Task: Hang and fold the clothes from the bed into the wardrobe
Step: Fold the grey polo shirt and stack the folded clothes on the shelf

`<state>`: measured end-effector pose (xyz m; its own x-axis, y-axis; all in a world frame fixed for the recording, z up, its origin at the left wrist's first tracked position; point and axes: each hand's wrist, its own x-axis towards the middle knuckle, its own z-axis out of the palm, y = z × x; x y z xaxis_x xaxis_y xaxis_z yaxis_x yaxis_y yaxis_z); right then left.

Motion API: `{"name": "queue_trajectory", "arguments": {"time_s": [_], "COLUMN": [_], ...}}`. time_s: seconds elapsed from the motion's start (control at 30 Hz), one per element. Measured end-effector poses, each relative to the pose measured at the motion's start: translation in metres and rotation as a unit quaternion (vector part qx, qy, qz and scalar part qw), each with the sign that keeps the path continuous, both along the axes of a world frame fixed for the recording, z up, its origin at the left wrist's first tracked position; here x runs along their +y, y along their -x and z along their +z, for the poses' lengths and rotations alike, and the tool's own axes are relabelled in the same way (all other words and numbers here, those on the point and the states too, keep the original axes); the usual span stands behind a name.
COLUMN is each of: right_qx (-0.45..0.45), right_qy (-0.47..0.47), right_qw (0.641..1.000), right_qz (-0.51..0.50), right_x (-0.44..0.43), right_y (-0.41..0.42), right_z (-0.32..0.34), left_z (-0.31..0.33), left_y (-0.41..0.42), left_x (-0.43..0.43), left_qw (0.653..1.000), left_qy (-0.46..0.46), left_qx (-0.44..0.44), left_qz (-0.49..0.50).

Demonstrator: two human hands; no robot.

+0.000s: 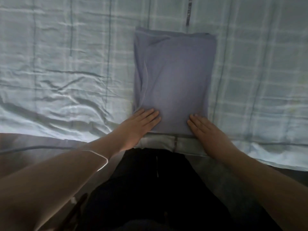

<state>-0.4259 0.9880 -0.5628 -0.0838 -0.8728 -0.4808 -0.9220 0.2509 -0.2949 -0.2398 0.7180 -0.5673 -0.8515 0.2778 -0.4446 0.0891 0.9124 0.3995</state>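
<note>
We see a folded lavender garment [175, 77] lying flat on the bed [66, 67], a tall rectangle a little right of centre, its near edge close to the bed's near edge. The cloth looks soft and thin, with long creases down its left side and a thicker rolled fold along its far edge at 12 o'clock. Our left hand [141, 124] rests palm down on the corner at 7 o'clock, fingers flat and held together, gripping nothing. Our right hand [205, 129] presses the corner at 5 o'clock the same way, fingers together and flat. What kind of garment it is we cannot tell, since the folds hide its shape. The bed carries a pale sheet with a faint plaid of blue lines, rumpled toward 9 o'clock and smoother toward 3 o'clock. At 6 o'clock dark clothing [150, 189] on the person fills the lower frame, too dim to make out
</note>
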Motion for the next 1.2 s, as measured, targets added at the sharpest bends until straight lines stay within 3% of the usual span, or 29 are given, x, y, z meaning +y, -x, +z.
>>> {"name": "queue_trajectory", "arguments": {"time_s": [0.13,0.23,0.3,0.5,0.77,0.93,1.03,1.1,1.2], "right_qx": [-0.074,-0.154,-0.181,-0.153,-0.030,0.004,0.043,0.070,0.104], "right_qy": [-0.007,-0.022,-0.037,0.080,0.153,0.133,0.208,0.261,0.247], "right_qw": [0.996,0.980,0.963,0.933,0.873,0.854,0.829,0.846,0.908], "right_qz": [-0.048,-0.120,-0.196,-0.315,-0.462,-0.504,-0.517,-0.460,-0.321], "right_x": [-0.011,-0.016,-0.027,-0.079,-0.159,-0.182,-0.188,-0.190,-0.185], "right_y": [0.011,0.032,0.052,0.124,0.199,0.209,0.191,0.169,0.133], "right_z": [0.011,0.029,0.049,0.081,0.032,0.000,0.004,0.011,0.011], "left_z": [0.006,0.024,0.039,0.065,0.037,0.011,0.013,0.017,0.014], "left_y": [0.011,0.023,0.035,0.095,0.200,0.222,0.216,0.211,0.202], "left_x": [-0.010,-0.027,-0.045,-0.106,-0.165,-0.170,-0.153,-0.131,-0.091], "left_qw": [0.990,0.946,0.938,0.907,0.813,0.860,0.904,0.920,0.950], "left_qy": [-0.106,-0.218,-0.211,-0.209,-0.252,-0.144,-0.030,0.003,0.030], "left_qx": [-0.052,-0.079,-0.072,-0.019,0.023,0.030,0.166,0.220,0.191], "left_qz": [0.074,0.226,0.266,0.365,0.524,0.489,0.394,0.323,0.247]}}
